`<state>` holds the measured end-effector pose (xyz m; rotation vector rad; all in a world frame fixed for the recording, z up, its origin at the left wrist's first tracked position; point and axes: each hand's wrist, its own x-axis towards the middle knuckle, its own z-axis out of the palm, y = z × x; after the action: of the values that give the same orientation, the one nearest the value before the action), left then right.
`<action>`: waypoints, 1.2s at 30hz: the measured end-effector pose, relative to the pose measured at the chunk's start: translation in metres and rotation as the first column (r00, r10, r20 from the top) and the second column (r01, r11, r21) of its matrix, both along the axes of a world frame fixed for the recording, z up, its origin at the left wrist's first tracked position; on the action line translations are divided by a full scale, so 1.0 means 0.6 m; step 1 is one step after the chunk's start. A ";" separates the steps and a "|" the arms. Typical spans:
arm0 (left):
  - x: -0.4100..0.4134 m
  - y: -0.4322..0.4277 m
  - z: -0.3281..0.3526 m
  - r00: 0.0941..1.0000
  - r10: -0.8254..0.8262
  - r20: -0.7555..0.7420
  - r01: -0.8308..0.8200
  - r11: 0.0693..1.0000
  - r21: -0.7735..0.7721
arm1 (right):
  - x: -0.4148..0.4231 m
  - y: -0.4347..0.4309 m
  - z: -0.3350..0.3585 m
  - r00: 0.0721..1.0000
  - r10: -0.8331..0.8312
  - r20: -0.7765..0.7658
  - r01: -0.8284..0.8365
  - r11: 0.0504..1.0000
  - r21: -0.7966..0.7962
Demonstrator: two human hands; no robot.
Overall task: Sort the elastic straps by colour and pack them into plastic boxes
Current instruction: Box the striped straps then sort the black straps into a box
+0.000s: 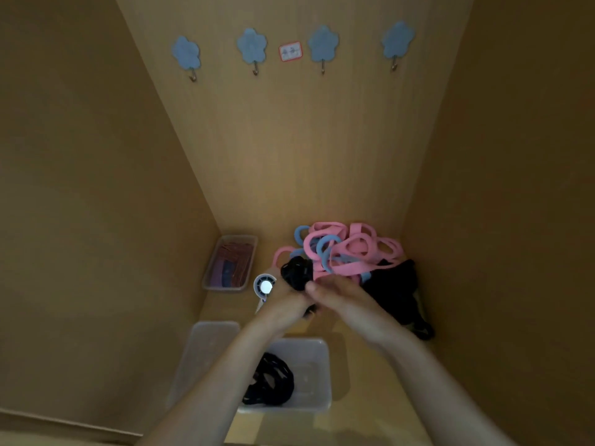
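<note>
A tangled heap of pink straps [354,246] with a few blue straps [323,249] lies at the back right of the wooden shelf, and a dark mass of black straps [399,291] sits beside it. My left hand [286,305] and my right hand [338,296] meet just in front of the heap. Both grip a bunched black strap [294,272]. Below my arms stands a clear plastic box [314,375] with coiled black straps [270,381] inside.
A clear box [230,262] holding dark red and purple straps stands at the back left. A clear lid [206,349] lies flat near the left wall. A small round white lamp [265,286] glows beside my left hand. Several blue flower hooks [252,46] hang on the back wall.
</note>
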<state>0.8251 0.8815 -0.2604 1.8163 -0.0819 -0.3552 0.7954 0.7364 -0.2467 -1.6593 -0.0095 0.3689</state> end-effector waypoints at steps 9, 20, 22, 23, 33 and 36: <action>-0.047 0.030 -0.060 0.985 0.024 0.169 -0.070 0.961 0.268 | -0.033 0.101 -0.081 0.980 -0.155 -0.121 0.175 0.969 0.175; -0.045 0.095 -0.052 0.964 -0.228 -0.134 0.240 0.967 0.082 | -0.057 0.143 -0.079 0.929 -0.320 -0.183 0.360 0.897 0.258; -0.046 0.112 -0.056 0.958 -0.241 -0.154 0.243 0.970 -0.005 | -0.056 0.137 -0.080 0.915 -0.353 -0.194 0.395 0.882 0.259; -0.049 0.122 -0.057 0.954 -0.253 -0.159 0.253 0.967 -0.023 | -0.059 0.135 -0.078 0.907 -0.369 -0.203 0.414 0.872 0.262; -0.111 0.222 -0.109 0.858 -0.475 0.196 0.322 0.794 0.516 | -0.135 0.110 -0.133 0.968 -0.079 0.238 0.220 0.726 -0.652; -0.119 0.211 -0.131 0.801 -0.548 0.242 0.319 0.732 0.602 | -0.142 0.125 -0.152 0.974 0.104 0.200 0.128 0.474 -0.871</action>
<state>0.7536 1.0083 -0.3392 2.4114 -0.8049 -0.3491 0.7099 0.8111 -0.3380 -2.7620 0.0295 0.1503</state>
